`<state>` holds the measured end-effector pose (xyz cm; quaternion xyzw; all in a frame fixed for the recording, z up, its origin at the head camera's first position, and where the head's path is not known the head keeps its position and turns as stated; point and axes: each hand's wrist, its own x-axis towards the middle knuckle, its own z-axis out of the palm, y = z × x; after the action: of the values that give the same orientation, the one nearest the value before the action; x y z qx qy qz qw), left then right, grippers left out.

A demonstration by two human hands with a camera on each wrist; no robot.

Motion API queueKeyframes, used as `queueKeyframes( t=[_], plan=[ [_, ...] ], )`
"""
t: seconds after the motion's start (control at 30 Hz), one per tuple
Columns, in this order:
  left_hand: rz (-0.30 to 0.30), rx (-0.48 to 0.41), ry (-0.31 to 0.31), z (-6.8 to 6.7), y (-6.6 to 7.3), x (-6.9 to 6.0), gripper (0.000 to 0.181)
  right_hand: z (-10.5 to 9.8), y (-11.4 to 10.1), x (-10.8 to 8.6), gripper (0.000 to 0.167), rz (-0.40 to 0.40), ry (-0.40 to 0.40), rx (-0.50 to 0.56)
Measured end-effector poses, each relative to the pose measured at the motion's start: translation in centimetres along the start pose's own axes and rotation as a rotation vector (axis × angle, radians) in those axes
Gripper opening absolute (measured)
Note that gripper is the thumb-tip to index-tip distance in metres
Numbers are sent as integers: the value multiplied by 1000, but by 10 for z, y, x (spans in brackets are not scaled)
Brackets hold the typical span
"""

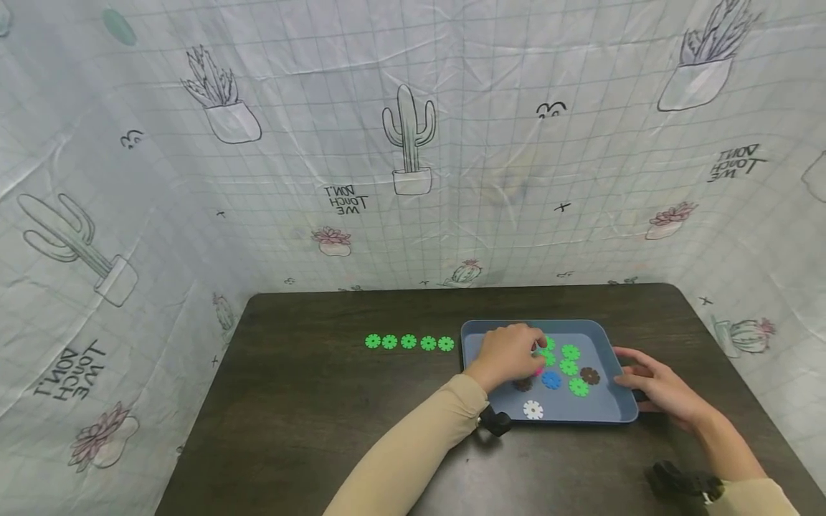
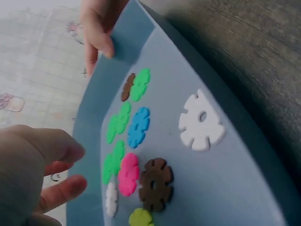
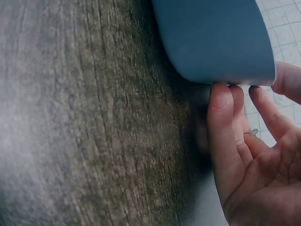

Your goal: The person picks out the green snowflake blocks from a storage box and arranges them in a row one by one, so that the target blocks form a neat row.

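A blue-grey tray (image 1: 619, 413) holds flat notched discs: several green ones (image 1: 578, 387), a blue one (image 1: 551, 380), a white one (image 1: 533, 410), brown ones (image 1: 590, 375) and a pink disc (image 2: 128, 174). Over its left part, my left hand (image 1: 510, 352) hovers by the green discs; in the left wrist view its thumb and fingers (image 2: 77, 184) are apart with nothing visible between them. My right hand (image 1: 661, 389) grips the tray's right wall, and in the right wrist view fingertips (image 3: 221, 100) touch the wall's outside.
Left of the tray, several green discs (image 1: 409, 342) lie in a row on the dark wooden table (image 1: 290, 401). Behind and beside the table hangs a pale cloth (image 1: 484, 179) with a grid and printed cacti.
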<state>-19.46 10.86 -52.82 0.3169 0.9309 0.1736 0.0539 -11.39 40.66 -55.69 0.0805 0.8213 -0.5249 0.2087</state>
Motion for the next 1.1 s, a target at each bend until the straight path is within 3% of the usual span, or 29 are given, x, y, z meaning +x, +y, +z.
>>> queueKeyframes(
  t=[0.47,0.67,0.77,1.1],
  plan=[
    [11,149,-65,18,9,16,32,2,-1,1,76,-12,-20,53],
    [32,203,-77,20,14,18,12,4,0,0,76,-27,-32,74],
    [35,198,-80,22,16,19,3,3,2,-1,76,-33,-35,76],
    [17,154,-102,22,21,27,6,0,2,-2,77,-16,-19,65]
  ],
)
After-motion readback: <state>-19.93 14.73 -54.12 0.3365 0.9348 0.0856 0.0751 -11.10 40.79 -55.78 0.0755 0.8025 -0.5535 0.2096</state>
